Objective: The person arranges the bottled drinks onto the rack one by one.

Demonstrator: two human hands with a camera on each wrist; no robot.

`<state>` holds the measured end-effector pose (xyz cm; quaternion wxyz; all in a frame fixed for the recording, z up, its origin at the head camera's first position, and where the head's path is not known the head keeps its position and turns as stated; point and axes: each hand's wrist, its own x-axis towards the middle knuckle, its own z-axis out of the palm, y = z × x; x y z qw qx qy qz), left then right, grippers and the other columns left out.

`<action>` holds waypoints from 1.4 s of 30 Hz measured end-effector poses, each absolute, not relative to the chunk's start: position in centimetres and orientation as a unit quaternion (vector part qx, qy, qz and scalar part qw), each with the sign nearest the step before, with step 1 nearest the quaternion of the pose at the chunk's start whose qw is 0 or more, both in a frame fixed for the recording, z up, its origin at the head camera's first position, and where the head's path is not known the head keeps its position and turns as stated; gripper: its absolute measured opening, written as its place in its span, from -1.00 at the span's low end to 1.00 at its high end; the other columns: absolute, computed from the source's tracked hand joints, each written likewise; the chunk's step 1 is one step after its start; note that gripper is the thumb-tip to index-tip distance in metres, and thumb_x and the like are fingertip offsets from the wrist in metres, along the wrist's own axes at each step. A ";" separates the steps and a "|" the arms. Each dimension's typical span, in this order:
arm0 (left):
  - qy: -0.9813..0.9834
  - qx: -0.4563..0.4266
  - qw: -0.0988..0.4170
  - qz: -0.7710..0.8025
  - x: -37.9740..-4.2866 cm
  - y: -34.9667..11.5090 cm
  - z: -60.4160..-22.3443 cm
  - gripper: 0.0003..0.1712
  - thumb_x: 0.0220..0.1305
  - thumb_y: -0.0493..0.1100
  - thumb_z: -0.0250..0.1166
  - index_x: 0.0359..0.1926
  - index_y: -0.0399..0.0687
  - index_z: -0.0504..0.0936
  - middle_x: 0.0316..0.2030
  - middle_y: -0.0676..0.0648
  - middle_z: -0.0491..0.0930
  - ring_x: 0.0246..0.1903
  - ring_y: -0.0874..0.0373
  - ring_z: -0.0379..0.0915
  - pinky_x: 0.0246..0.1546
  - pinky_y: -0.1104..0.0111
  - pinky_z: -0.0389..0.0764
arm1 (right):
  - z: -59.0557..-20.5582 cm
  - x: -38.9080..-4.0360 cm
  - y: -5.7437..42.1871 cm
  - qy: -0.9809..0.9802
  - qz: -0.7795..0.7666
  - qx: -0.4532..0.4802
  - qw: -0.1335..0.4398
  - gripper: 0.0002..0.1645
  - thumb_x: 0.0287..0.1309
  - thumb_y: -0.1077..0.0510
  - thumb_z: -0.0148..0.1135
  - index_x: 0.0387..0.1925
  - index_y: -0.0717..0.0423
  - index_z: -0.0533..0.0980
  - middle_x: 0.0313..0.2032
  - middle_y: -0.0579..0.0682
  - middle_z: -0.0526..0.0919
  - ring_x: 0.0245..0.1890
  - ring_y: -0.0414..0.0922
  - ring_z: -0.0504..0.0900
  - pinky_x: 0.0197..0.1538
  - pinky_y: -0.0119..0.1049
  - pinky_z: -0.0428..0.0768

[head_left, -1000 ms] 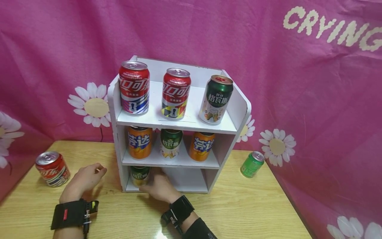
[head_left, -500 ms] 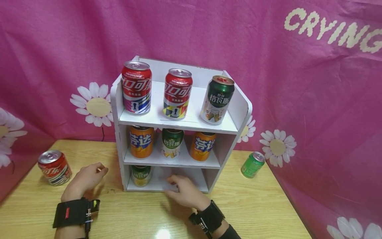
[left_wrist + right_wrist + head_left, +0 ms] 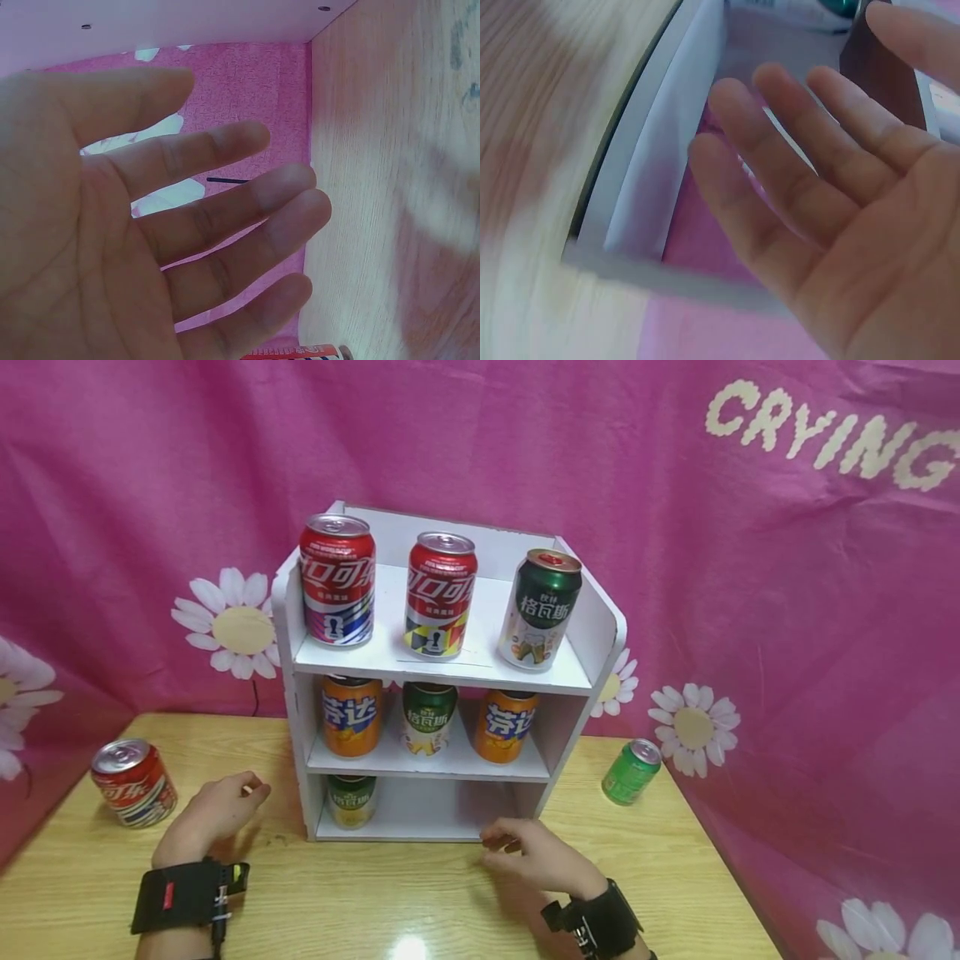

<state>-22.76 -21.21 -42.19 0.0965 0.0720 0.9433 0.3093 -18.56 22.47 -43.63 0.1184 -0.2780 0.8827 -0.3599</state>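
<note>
My right hand (image 3: pixel 543 857) hovers in front of the lower right corner of the white shelf (image 3: pixel 420 670); in the right wrist view its fingers are loosely spread and hold nothing. Left of the shelf is my left hand (image 3: pixel 219 810), relaxed, with nothing in its grasp. A green-and-white can (image 3: pixel 352 802) stands at the left of the bottom shelf. The middle shelf bears an orange can (image 3: pixel 352 717), a green-and-white can (image 3: pixel 429 720) and another orange can (image 3: pixel 506 727). On top stand two red cola cans (image 3: pixel 337 581) and a green-and-white can (image 3: pixel 542 610).
A red cola can (image 3: pixel 134 783) stands on the wooden table (image 3: pixel 337 902) beside my left hand. Right of the shelf is a green can (image 3: pixel 632 772). A pink cloth (image 3: pixel 480 443) with daisies hangs behind and along the sides.
My right hand has withdrawn from beside the green-and-white can on the bottom shelf and moved right, out in front of the shelf. My left hand stays in place.
</note>
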 end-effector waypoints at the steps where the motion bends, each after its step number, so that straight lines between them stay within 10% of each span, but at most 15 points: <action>1: 0.944 0.071 0.097 0.309 -22.7 -21.3 -42.2 -0.51 0.44 -0.02 -0.07 0.05 -0.40 0.44 -0.05 -0.47 0.48 -0.08 -0.34 0.42 -0.21 -0.07 0.48 | -43.7 -18.5 22.9 0.882 -0.362 -0.275 0.122 -0.69 0.26 0.10 0.19 -0.06 0.22 0.54 -0.13 0.06 0.63 -0.16 -0.21 0.58 -0.06 -0.26 0.55; 10: 0.947 0.058 0.040 0.314 -22.8 -21.3 -42.3 -0.51 0.44 -0.02 -0.06 0.04 -0.40 0.48 -0.06 -0.43 0.51 -0.07 -0.33 0.44 -0.19 -0.08 0.47 | -44.6 -18.3 25.7 0.890 -0.365 -0.238 0.137 -0.69 0.27 0.08 0.18 -0.07 0.22 0.53 -0.17 0.01 0.63 -0.15 -0.11 0.60 -0.08 -0.25 0.56; 16: 0.925 0.025 -0.203 0.321 -23.3 -21.6 -41.4 -0.77 0.32 -0.20 0.11 -0.23 -0.30 0.59 -0.29 -0.30 0.59 -0.29 -0.19 0.50 -0.37 0.02 0.44 | -45.7 -18.5 26.7 0.891 -0.362 -0.241 0.133 -0.67 0.27 0.07 0.17 -0.08 0.24 0.52 -0.19 0.01 0.65 -0.15 -0.11 0.61 -0.07 -0.26 0.56; 22: 0.845 -0.005 -0.424 0.327 -23.4 -23.7 -41.6 -0.82 0.06 -0.35 0.30 -0.29 -0.39 0.61 -0.17 -0.39 0.50 -0.12 -0.37 0.30 -0.11 -0.11 0.24 | -46.3 -18.5 27.1 0.889 -0.364 -0.245 0.133 -0.70 0.28 0.11 0.16 -0.08 0.25 0.52 -0.19 0.01 0.65 -0.16 -0.15 0.61 -0.08 -0.29 0.56; 31: 0.842 -0.215 -0.246 0.430 -23.1 -27.7 -44.2 0.05 0.06 0.03 0.38 0.45 -0.06 -0.02 0.40 -0.29 -0.23 0.35 -0.25 -0.30 0.25 -0.18 -0.05 | -45.5 -18.6 26.7 0.895 -0.350 -0.236 0.144 -0.65 0.29 0.06 0.15 -0.06 0.26 0.51 -0.21 -0.05 0.63 -0.15 -0.10 0.60 -0.07 -0.28 0.56; 42: 0.699 -0.333 -0.260 0.577 -24.7 -27.9 -47.2 0.17 -0.09 0.06 0.48 0.43 0.31 -0.09 0.40 -0.10 0.08 0.35 -0.02 0.00 0.33 0.17 0.03 | -45.6 -18.5 26.3 0.900 -0.343 -0.232 0.140 -0.66 0.28 0.05 0.16 -0.07 0.24 0.52 -0.24 -0.13 0.62 -0.19 -0.16 0.60 -0.09 -0.27 0.56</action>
